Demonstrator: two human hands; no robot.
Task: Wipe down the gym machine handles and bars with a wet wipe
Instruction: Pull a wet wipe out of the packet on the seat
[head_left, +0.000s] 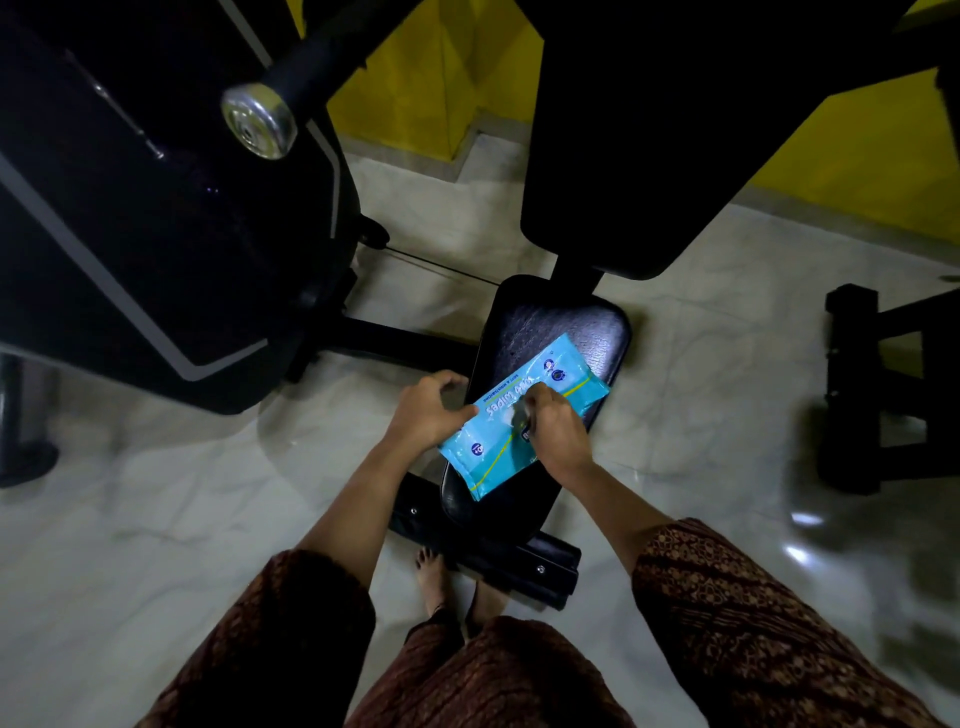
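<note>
Your glossy blue wipes pack (488, 452), soft and rectangular, printed "wipes" upside down to you, lies on the black grained vinyl seat (566, 322). Your left hand (426, 410) curls round its edge; your right hand (553, 434) pinches the white wipe (519, 413) at its middle

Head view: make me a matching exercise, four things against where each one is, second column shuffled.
1 light-blue plastic wipes pack
2 shiny round metal end cap
3 left hand
4 right hand

A upper left, on a black bar
B pinching the pack's middle
C lying on the black padded seat
D holding the pack's left edge

Pairs: 1-C, 2-A, 3-D, 4-B
</note>
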